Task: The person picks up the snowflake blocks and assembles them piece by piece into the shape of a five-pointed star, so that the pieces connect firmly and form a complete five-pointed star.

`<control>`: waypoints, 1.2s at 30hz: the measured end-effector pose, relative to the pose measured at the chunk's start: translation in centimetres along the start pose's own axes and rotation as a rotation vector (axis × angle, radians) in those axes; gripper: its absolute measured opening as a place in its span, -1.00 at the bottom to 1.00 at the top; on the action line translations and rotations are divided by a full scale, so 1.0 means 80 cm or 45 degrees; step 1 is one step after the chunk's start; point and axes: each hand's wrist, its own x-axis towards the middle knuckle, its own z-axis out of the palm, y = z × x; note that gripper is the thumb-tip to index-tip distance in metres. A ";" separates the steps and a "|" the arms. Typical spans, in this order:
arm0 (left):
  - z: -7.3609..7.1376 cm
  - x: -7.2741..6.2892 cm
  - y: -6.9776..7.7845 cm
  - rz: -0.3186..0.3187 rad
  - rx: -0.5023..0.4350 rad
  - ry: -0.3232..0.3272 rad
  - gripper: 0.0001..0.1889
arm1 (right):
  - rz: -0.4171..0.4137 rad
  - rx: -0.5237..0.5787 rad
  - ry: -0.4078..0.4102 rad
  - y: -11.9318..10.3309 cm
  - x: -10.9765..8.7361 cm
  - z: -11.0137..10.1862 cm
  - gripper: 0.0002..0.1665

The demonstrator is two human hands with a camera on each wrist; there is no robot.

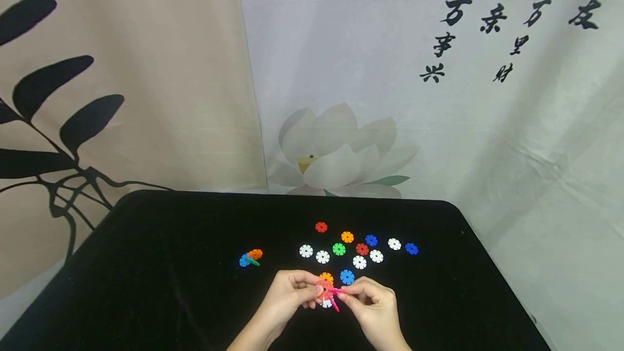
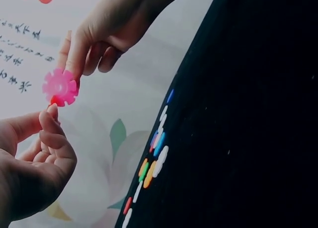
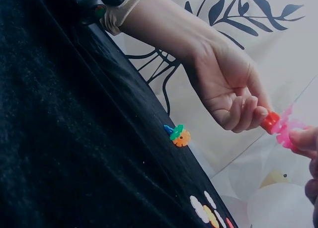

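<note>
My left hand [image 1: 288,298] pinches a red notched disc [image 3: 271,120] between thumb and fingers. Pink notched plastic [image 2: 61,85] joins or touches that disc, and the thumb and fingertips of my right hand [image 1: 371,303] pinch it from the other side. Two pink edges show in the head view, one pointing right and one slanting down; whether they are separate discs I cannot tell. Both hands hold the pieces above the black table. Just behind the held pieces are an orange disc [image 1: 326,277] and a light-blue disc [image 1: 347,277]. A white disc [image 1: 326,304] shows partly beneath them.
Several loose discs lie beyond the hands on the black table [image 1: 146,297], among them a green one [image 1: 338,249] and a red one [image 1: 321,227]. To the left sits a joined cluster of blue, orange and green discs [image 1: 245,260]. A printed curtain [image 1: 195,69] hangs behind.
</note>
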 end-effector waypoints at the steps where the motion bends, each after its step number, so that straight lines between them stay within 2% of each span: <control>1: -0.001 0.000 0.000 0.001 0.011 -0.001 -0.85 | 0.004 -0.008 -0.008 -0.006 0.003 0.000 -0.71; 4: -0.005 0.002 0.002 0.010 0.049 -0.002 -0.84 | 0.048 -0.048 -0.022 -0.019 0.008 0.002 -0.74; 10: -0.013 0.006 0.003 0.037 0.084 -0.009 -0.81 | 0.183 -0.110 -0.016 0.011 -0.003 0.002 -0.75; 15: -0.031 0.011 0.004 0.025 0.132 0.071 -0.78 | 0.218 -0.153 0.033 0.023 0.000 -0.005 -0.72; 19: -0.049 0.016 0.006 0.002 0.166 0.143 -0.77 | 0.295 -0.206 0.054 0.034 0.002 -0.012 -0.74; 23: -0.067 0.019 0.003 -0.013 0.239 0.178 -0.76 | 0.375 -0.247 0.045 0.048 0.002 -0.018 -0.78; 26: -0.081 0.021 -0.004 -0.037 0.291 0.165 -0.75 | 0.440 -0.279 0.025 0.060 0.001 -0.021 -0.78; 33: -0.111 0.026 -0.022 -0.110 0.349 0.056 -0.74 | 0.591 -0.366 -0.051 0.083 -0.005 -0.025 -0.72; 36: -0.121 0.026 -0.029 -0.124 0.386 0.035 -0.73 | 0.651 -0.392 -0.087 0.091 -0.007 -0.026 -0.68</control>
